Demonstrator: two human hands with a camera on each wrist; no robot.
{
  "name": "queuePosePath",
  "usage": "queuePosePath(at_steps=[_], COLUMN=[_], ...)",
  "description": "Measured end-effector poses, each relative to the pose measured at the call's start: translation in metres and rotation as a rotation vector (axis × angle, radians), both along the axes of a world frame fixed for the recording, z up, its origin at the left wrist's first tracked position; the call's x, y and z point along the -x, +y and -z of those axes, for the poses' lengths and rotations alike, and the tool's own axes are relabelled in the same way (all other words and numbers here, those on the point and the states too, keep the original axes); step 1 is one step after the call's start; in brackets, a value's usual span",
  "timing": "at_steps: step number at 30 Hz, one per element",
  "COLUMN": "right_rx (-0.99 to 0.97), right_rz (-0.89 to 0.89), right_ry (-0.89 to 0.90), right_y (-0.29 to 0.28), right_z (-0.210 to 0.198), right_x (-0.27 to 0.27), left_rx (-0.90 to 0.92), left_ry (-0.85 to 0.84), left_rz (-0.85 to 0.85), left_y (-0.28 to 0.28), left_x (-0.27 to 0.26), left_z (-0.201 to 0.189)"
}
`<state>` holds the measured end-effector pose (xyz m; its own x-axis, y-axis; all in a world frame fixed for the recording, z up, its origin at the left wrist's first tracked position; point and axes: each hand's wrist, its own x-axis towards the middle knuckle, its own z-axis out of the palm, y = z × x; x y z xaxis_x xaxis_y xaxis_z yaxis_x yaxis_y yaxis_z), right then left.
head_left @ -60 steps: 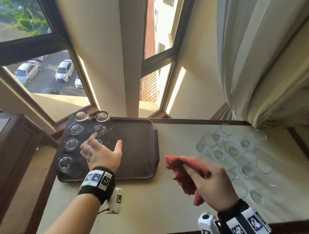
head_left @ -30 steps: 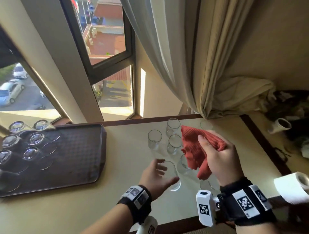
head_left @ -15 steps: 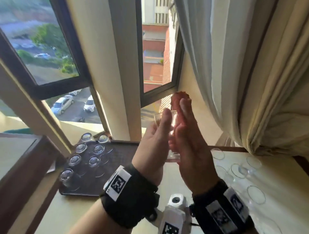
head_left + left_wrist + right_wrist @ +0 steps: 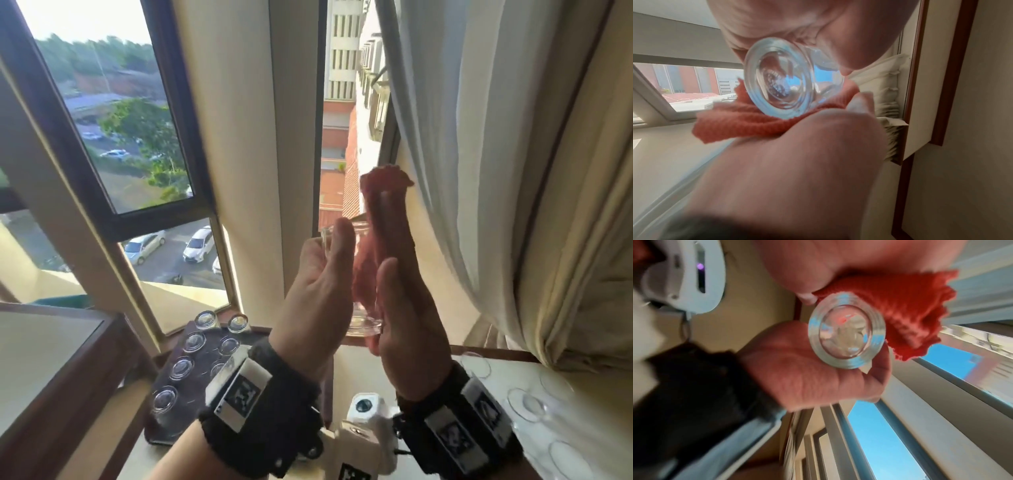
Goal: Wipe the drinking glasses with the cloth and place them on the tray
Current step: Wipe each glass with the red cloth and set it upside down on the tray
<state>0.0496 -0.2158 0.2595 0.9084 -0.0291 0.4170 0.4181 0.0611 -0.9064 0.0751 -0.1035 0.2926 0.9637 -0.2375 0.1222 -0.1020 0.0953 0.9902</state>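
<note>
Glass in hand: drinking glass (image 4: 363, 318) is raised in front of the window, well above the bench, between my two hands; I see its thick round base in both wrist views (image 4: 781, 84) (image 4: 846, 335).
Left hand: my left hand (image 4: 318, 294) grips the glass from its left side, thumb up along the wall and fingers curled round the far side.
Right hand: my right hand (image 4: 400, 301) presses the cloth against the glass with fingers held straight and pointing up, thumb near the base.
Cloth: red cloth (image 4: 383, 192) lies between my right palm and the glass; its top edge pokes out above my fingertips, and a fold hangs out beside the base in the left wrist view (image 4: 740, 123).
Tray: dark tray (image 4: 191, 404) sits at the left end of the bench, against the window sill.
Glasses on tray: upturned glasses (image 4: 181, 368) stand in two rows along the tray's left part, bases up.
Glasses on bench: more glasses (image 4: 524, 404) stand on the pale bench (image 4: 582, 383) toward its right end, mouths up.
Far side: window (image 4: 137, 137) behind the tray, curtain (image 4: 479, 171) hanging over the bench's right back corner.
</note>
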Motion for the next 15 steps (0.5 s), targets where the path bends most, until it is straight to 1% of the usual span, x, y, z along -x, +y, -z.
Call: queuePosePath(at_steps=[2,3,5,6,9,12,14,15], right_rx=[0.137,0.158,0.062,0.041,0.018,-0.005,-0.063,-0.034], right_rz=[0.065,0.099,0.045,0.036,0.046,0.093,0.063,0.029], right_ry=[-0.006,0.000,0.000,-0.028,-0.107,-0.260,-0.184,-0.152], right_y=[0.007,0.012,0.023,0.024,0.022,0.008,0.006,0.011], right_z=[0.005,0.009,0.014,0.015,-0.005,-0.024,-0.027,-0.026], right_x=[0.007,0.012,0.017,0.015,0.004,-0.002,-0.001,0.003], left_rx=[0.032,0.049,0.058,0.054,0.012,0.016,0.006,0.008], left_ry=[-0.004,-0.010,-0.047,-0.065,-0.118,-0.137,-0.105,-0.091], left_rz=[-0.047,-0.061,-0.057,-0.040,-0.016,-0.016,-0.057,-0.069], left_y=[0.005,0.010,0.017,0.019,0.014,0.002,0.001,0.002], left_x=[-0.007,-0.012,-0.018,-0.019,-0.007,0.000,-0.006,-0.008], left_z=[-0.008,-0.014,-0.027,-0.031,-0.034,-0.028,-0.027,-0.029])
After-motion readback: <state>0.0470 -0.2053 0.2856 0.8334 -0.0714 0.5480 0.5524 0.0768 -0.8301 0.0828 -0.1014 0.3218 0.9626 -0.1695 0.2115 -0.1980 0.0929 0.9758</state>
